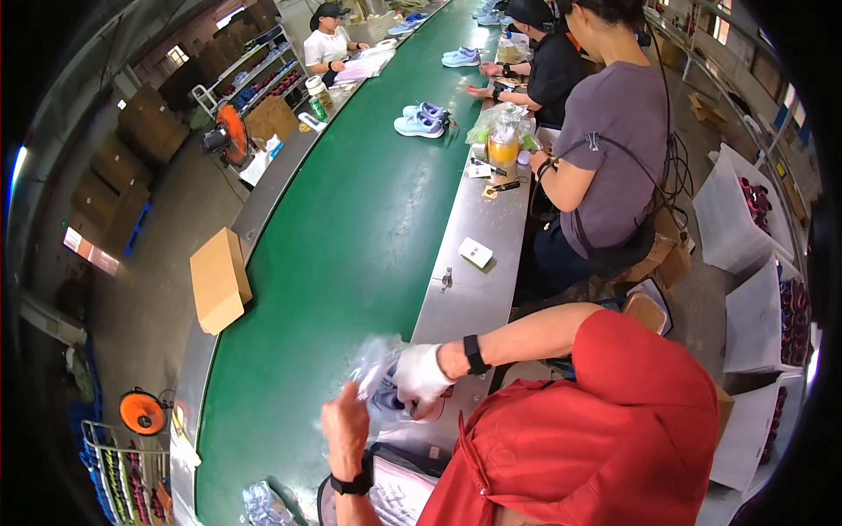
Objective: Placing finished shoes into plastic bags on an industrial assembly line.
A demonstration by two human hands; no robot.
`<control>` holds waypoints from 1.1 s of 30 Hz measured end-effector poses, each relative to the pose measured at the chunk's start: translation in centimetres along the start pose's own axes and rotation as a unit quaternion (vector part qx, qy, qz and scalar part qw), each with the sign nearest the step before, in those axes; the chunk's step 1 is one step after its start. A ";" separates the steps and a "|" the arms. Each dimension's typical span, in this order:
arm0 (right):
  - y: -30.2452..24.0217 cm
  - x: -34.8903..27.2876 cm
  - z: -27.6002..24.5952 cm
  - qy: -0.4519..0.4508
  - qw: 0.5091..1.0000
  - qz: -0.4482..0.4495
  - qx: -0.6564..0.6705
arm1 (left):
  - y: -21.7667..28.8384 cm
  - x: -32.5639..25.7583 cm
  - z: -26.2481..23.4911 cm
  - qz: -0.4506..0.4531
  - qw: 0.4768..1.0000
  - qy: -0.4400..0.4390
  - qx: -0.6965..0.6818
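Observation:
At the near end of the green conveyor belt [351,237], a crumpled transparent plastic bag [373,361] is between my hands. A dark bluish item [386,401], apparently a shoe, shows beneath it, partly hidden and blurred. My left hand [346,422], bare with a black wrist strap, is closed at the bag's edge. My right hand [419,375], in a white glove, curls over the item and bag from the other side. Just below my hands lies a black-edged holder with white printed sheets [402,493]. Another plastic-wrapped bundle [267,504] rests on the belt at the bottom.
An open cardboard box [219,282] sits on the belt's left edge. Light blue shoes [421,121] stand farther up the belt. On the right metal ledge are a small white box [475,252] and a yellow jar [503,149]. A co-worker [614,149] sits beyond, near white bins [737,210].

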State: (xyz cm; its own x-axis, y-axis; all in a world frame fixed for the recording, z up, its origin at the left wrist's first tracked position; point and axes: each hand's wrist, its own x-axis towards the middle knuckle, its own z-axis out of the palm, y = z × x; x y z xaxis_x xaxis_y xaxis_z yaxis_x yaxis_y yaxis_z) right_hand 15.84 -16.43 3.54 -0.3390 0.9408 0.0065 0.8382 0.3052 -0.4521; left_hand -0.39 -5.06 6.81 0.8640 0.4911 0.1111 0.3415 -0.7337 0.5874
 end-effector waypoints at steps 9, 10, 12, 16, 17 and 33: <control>5.3 2.3 13.0 0.154 0.988 -0.007 -0.011 | 0.3 -0.4 7.7 0.084 0.988 0.094 -0.087; -0.2 1.7 5.1 -0.077 0.996 0.018 -0.037 | -3.1 0.8 6.5 0.085 0.962 0.186 -0.179; -2.1 0.9 3.3 -0.046 0.985 -0.032 -0.160 | -2.3 3.6 4.3 -0.113 0.919 0.162 -0.340; 1.4 1.1 5.6 0.125 0.964 -0.233 -0.038 | 5.6 3.1 5.3 0.055 0.997 -0.030 -0.048; 2.2 0.5 5.0 0.126 0.965 -0.226 -0.036 | 9.2 2.9 3.8 0.037 0.987 -0.104 -0.114; 3.5 1.6 1.4 0.032 0.975 0.155 0.158 | 4.3 2.4 5.3 -0.051 0.969 0.047 -0.237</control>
State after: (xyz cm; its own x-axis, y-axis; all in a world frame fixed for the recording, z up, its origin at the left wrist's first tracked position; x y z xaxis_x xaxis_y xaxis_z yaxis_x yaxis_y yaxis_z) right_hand 17.68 -14.05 0.75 -0.0553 0.9908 -0.1233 0.7185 -0.0463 -0.6940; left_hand 5.14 -9.58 5.35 0.7897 0.6066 0.0916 0.1968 -0.3918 0.8988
